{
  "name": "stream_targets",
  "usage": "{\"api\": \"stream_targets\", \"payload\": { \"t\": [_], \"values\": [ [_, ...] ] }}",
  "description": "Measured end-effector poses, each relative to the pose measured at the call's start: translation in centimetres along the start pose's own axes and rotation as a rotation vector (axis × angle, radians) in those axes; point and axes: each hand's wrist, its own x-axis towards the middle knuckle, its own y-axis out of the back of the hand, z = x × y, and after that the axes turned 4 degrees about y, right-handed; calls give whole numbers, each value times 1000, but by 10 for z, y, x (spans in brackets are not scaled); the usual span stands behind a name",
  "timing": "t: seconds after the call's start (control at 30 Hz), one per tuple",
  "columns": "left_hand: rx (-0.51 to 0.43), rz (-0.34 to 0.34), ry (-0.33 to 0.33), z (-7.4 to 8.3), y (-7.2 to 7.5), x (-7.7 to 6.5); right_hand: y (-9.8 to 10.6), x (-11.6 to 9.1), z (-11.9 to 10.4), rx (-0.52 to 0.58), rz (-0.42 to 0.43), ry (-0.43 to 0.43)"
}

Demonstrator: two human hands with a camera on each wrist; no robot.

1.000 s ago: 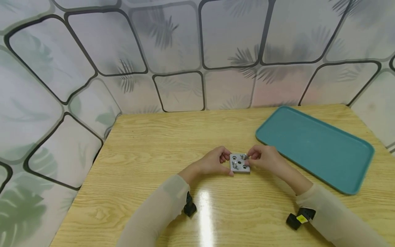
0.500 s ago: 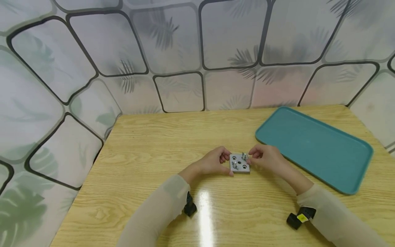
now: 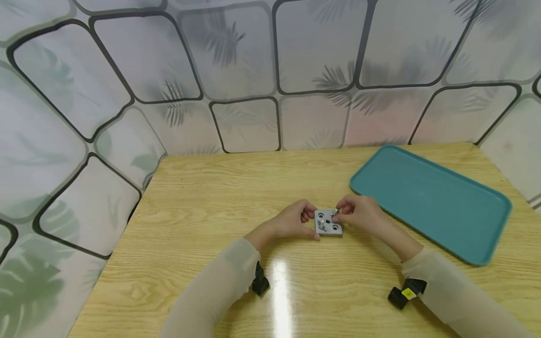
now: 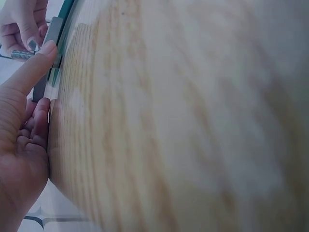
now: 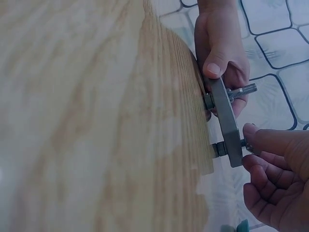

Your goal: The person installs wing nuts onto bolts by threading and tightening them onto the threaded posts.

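A square grey metal plate (image 3: 328, 231) with several holes lies between both hands. My left hand (image 3: 291, 220) grips its left side, thumb at the near edge and fingers at the far edge. Two bolts stand up through the plate, their heads (image 5: 219, 149) below it in the right wrist view. One wing nut (image 3: 322, 226) sits on the near-left bolt (image 5: 245, 90), whose thread sticks out above. At the far-right corner, my right hand (image 3: 360, 213) pinches the other wing nut (image 3: 336, 212) between thumb and index finger; the fingertips partly cover it.
An oblong teal tray (image 3: 427, 197) lies at the right on the wooden table (image 3: 228, 188). A patterned wall covering (image 3: 245, 122) rises behind the table's back edge. Black wrist cameras (image 3: 260, 283) sit at both sleeves.
My right hand drew back slightly from the far-right wing nut half a second ago, then moved in again and now pinches it. The left hand and plate stay put.
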Motion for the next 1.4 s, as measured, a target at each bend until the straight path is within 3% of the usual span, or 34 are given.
{"api": "stream_targets", "payload": {
  "t": [0.43,0.73,1.07,1.4],
  "values": [
    [-10,-1,0,1,0,-1,0,-13,0,-3,-4,24],
    [-7,-3,-9,-1,0,1,3,-6,4,-4,27,57],
    [-15,-9,-4,0,1,0,2,7,9,57,-62,12],
    [-10,-9,-4,0,1,0,0,12,4,69,-78,17]
  ]
}}
